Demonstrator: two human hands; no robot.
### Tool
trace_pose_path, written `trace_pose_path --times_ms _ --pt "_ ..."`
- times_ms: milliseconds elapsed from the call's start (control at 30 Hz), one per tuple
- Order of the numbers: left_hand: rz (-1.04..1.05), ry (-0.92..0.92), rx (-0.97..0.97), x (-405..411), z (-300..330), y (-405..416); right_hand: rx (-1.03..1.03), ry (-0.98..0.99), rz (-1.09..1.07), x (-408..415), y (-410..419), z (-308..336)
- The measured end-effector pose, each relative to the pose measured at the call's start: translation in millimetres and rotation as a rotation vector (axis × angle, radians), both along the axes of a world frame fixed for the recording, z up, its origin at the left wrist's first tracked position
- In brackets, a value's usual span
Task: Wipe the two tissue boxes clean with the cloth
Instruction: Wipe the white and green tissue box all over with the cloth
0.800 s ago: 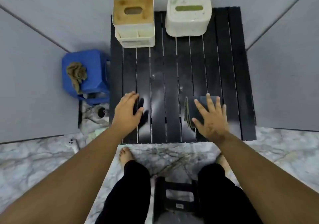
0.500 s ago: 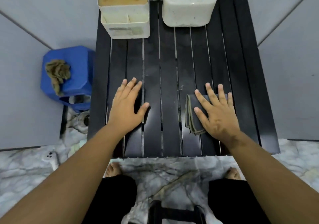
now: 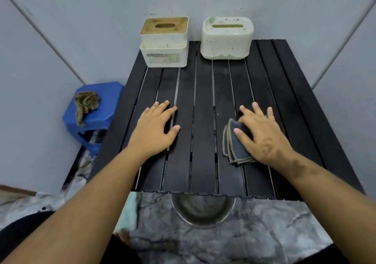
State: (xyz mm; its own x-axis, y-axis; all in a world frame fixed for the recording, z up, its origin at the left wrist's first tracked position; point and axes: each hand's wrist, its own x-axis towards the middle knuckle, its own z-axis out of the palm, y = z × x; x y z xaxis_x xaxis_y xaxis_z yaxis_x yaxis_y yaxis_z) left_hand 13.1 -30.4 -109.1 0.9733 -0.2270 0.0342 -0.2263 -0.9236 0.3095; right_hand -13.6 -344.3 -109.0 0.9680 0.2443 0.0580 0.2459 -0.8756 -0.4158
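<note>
The right hand [image 3: 262, 135] hides much of the folded cloth [image 3: 234, 143]; the table's [image 3: 203, 121] near edge half covers a bowl [image 3: 201, 215].

Two tissue boxes [image 3: 164, 42] [image 3: 226, 38] at the table's [image 3: 203, 101] rear — cloth [image 3: 236, 141] front right, under the right hand [image 3: 262, 135].

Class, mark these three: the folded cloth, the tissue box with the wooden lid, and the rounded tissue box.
folded cloth [image 3: 234, 139], head view, on its bare left part.
wooden-lid tissue box [image 3: 164, 54], head view, front wall.
rounded tissue box [image 3: 224, 44], head view, front wall.
</note>
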Motion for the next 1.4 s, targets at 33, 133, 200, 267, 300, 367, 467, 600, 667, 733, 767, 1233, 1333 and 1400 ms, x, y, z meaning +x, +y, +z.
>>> trace_pose_path --times_ms 33,133,200,267,300,367,467,600,667,733,767,1233,1333,1400 --pt "-0.002 -0.001 0.005 -1 0 0 0.008 -0.006 -0.006 -1 0 0" --pt "-0.011 0.025 -0.012 -6 4 0 0.079 0.010 -0.048 -8 0 0" --pt "-0.005 0.040 -0.018 -6 9 -1 0.113 -0.011 -0.062 -10 0 1" --pt "-0.002 0.042 -0.012 -9 13 0 0.087 -0.030 -0.070 -14 2 1" --pt "0.000 0.041 -0.004 -10 13 0 0.067 -0.036 -0.075 -16 3 0" --pt "0.004 0.046 0.002 -13 14 -2 0.031 -0.029 -0.084 -17 5 2" --pt "0.006 0.046 0.008 -13 14 -2 -0.023 -0.018 -0.070 -15 8 5" --pt "-0.001 0.032 -0.015 -8 12 0 -0.048 -0.031 -0.091 -11 9 7" --pt "-0.006 0.030 -0.028 -8 11 0 -0.049 -0.049 -0.123 -8 9 7" --pt "-0.010 0.028 -0.029 -9 11 1 -0.041 -0.070 -0.155 -3 11 6" --pt "-0.013 0.023 -0.024 -8 10 2 -0.033 -0.090 -0.162 0 11 6" --pt "0.035 0.022 -0.448 85 46 -74 0.504 -0.136 -0.228 94 -27 15" --pt "0.077 0.009 -0.484 135 62 -98 0.622 -0.165 -0.188 135 -43 25" --pt "0.088 -0.012 -0.495 163 73 -110 0.625 -0.187 -0.164 165 -54 34"
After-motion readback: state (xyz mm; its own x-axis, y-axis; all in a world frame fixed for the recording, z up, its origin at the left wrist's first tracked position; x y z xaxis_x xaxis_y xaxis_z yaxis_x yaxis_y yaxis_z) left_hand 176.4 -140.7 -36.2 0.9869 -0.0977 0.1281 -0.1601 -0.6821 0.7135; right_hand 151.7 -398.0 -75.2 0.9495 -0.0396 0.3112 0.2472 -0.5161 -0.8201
